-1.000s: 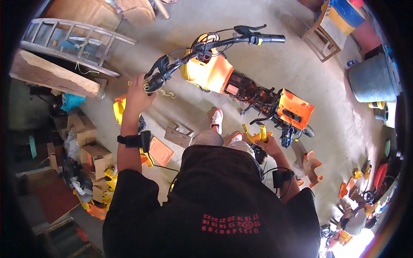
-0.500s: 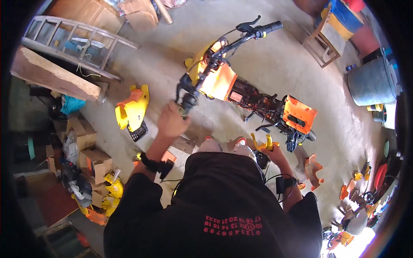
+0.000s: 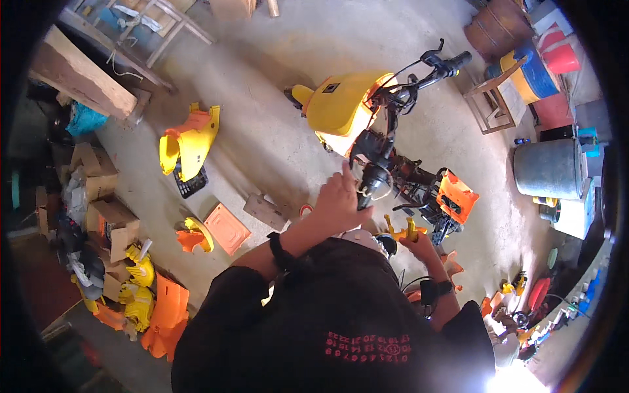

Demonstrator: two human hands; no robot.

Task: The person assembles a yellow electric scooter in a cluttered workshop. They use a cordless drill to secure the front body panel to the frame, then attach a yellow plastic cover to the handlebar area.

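Observation:
In front of me stands a partly stripped motorbike, its yellow front fairing (image 3: 344,105) turned away to the far left. My left hand (image 3: 335,206) is at the near end of the handlebar, closed around the left grip (image 3: 375,182), one finger stretched along the lever side. The other black grip (image 3: 457,63) points to the far right. In my right hand (image 3: 420,247), low at my side, is a yellow plastic bracket-shaped part (image 3: 407,229), gripped by one end. An orange rear panel (image 3: 457,195) sits on the bike's bare frame.
Yellow and orange fairing pieces (image 3: 193,141) lie on a black crate to the left. Nearer are an orange flat panel (image 3: 227,229) and a wooden block (image 3: 265,211). Cardboard boxes (image 3: 111,226) and a wooden ladder frame (image 3: 124,49) line the left. A wooden chair (image 3: 498,105) and metal tub (image 3: 549,169) stand right.
The handlebar has swung round with my left hand on it, so the front fairing now faces far left. My view has shifted too. The yellow part stays in my right hand.

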